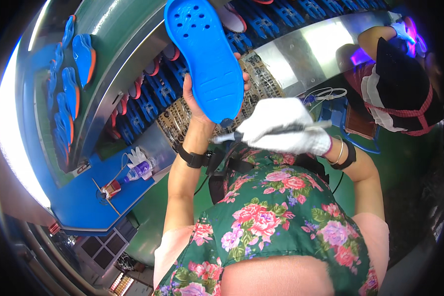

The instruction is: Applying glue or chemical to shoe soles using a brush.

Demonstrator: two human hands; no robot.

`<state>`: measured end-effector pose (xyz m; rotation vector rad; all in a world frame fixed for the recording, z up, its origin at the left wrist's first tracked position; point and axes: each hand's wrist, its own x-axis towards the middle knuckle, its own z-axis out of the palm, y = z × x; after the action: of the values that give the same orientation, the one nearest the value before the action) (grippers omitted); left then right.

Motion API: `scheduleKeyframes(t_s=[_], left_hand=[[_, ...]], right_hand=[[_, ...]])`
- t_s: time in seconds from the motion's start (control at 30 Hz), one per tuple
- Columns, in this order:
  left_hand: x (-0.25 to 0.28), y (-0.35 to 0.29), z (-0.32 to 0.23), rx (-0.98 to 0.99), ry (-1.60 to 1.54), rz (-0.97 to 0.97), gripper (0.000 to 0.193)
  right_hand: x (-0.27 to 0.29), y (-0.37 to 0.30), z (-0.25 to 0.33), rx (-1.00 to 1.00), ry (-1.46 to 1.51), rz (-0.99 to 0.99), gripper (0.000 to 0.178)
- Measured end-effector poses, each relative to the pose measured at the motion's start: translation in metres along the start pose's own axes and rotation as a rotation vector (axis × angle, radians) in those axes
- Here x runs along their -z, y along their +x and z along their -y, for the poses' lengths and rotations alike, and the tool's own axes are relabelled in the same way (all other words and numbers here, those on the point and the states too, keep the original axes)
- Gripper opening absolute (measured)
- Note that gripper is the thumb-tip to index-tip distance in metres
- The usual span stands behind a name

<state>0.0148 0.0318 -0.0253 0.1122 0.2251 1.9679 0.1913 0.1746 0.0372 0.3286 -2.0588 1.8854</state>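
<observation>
Several blue-and-orange soles (79,54) line the shelf at far left; a plastic bottle (139,170) lies on the blue counter's near edge. I see the left hand (198,101), fingers clamped on a blue perforated insole (207,59) held upright. The gloved right hand (281,126) grips a thin brush (276,130), tip touching the insole's heel. A co-worker's glove (402,32) at far right.

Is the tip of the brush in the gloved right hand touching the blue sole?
Touching. In the head view, the tip of the brush, held by the gloved right hand, meets the lower end of the blue sole with no gap; the bare left hand holds the sole.
</observation>
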Motion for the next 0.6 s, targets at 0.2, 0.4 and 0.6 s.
scheduleKeyframes(t_s=[0.2,0.4,0.6], left_hand=[[-0.017,0.007,-0.008,0.209,0.125,-0.018,0.105],[-0.012,0.012,-0.007,0.266,0.120,0.062,0.101],[-0.019,0.012,-0.013,0.446,0.106,-0.043,0.083]], right_hand=[[0.007,0.000,-0.005,0.245,-0.422,-0.061,0.022],[0.004,-0.013,0.009,0.144,-0.145,0.053,0.021],[0.019,-0.012,0.004,0.307,-0.512,0.004,0.027]])
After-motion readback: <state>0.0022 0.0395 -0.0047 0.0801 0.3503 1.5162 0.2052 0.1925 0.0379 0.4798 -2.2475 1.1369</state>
